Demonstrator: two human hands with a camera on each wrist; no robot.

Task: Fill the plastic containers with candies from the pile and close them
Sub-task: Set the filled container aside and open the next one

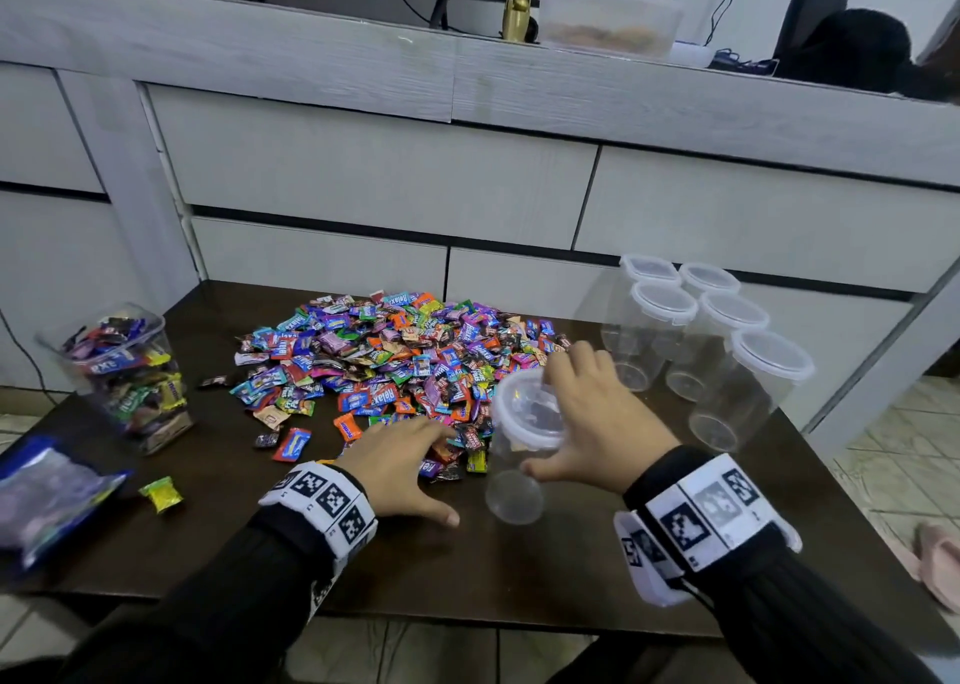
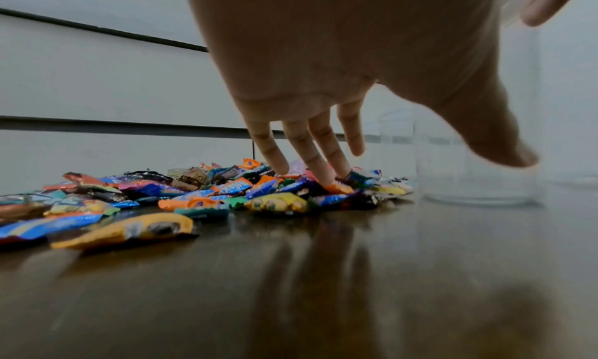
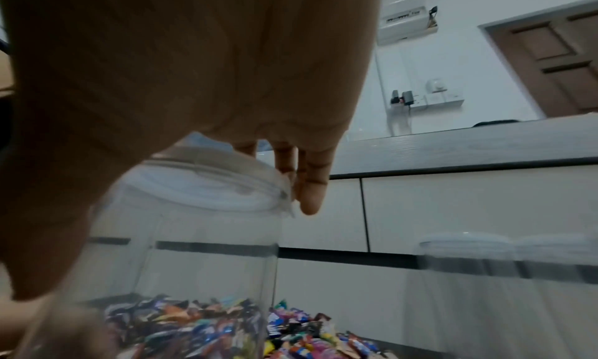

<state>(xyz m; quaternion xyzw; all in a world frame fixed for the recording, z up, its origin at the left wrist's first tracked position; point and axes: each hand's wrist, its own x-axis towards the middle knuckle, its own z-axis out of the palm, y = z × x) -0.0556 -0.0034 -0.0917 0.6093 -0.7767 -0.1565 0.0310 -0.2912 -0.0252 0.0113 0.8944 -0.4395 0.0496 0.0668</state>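
A big pile of wrapped candies covers the middle of the dark table. My left hand lies flat with spread, straight fingers whose tips touch candies at the pile's near edge. Just to the right stands an empty clear container with a white-rimmed lid on it. My right hand spans that lid from above, thumb on the near side and fingers down over the far rim of the lid. The container is blurred.
Several empty lidded containers stand together at the table's right back. At the far left is an uncovered container full of candies, with a blue bag and one loose yellow-green candy nearer me. White drawers rise behind the table.
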